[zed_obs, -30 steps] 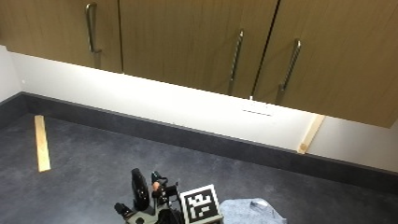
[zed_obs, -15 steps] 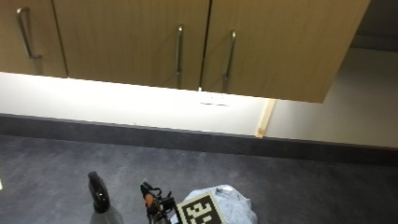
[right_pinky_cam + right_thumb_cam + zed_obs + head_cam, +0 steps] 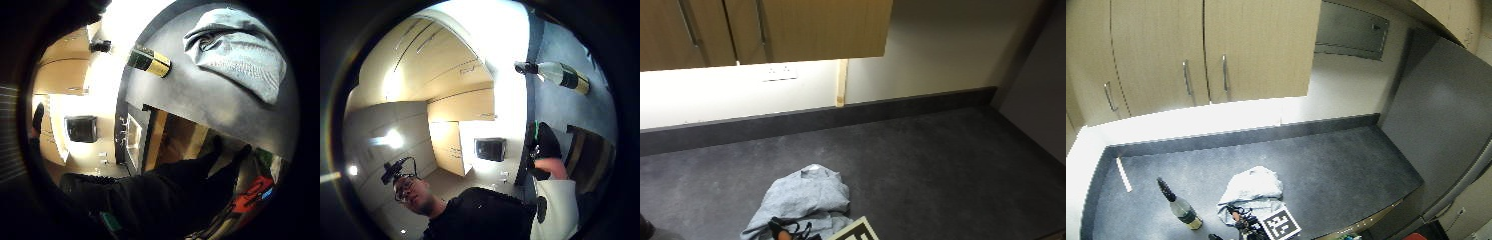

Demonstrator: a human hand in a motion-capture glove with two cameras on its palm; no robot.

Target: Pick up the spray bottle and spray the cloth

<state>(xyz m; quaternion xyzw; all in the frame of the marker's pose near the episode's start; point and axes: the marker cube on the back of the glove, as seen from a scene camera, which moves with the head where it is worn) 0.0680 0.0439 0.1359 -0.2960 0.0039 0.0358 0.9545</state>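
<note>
A crumpled pale grey cloth (image 3: pixel 804 196) lies on the dark counter (image 3: pixel 926 165); the wide view shows the cloth (image 3: pixel 1252 187) near the front edge. My gloved right hand (image 3: pixel 790 231) sits low at the cloth's near edge, mostly cut off by the frame, and the hand (image 3: pixel 1240 221) shows as small black straps in the wide view. A dark glass bottle (image 3: pixel 1179 207) with a yellow label stands upright left of the cloth, apart from my hand. Both palm views show the bottle (image 3: pixel 150 61) (image 3: pixel 561 75) at a distance, and the cloth (image 3: pixel 239 49) lies spread with nothing against the palm.
Wooden wall cupboards (image 3: pixel 1206 50) hang above the lit back wall. A pale wooden strip (image 3: pixel 1124 174) lies on the counter's far left. A tall dark panel (image 3: pixel 1439 125) closes off the right end. Bare counter stretches to the right of the cloth.
The outside camera has swung to the right, so the bottle has left its picture. My hand has shifted from beside the bottle to the cloth's near edge.
</note>
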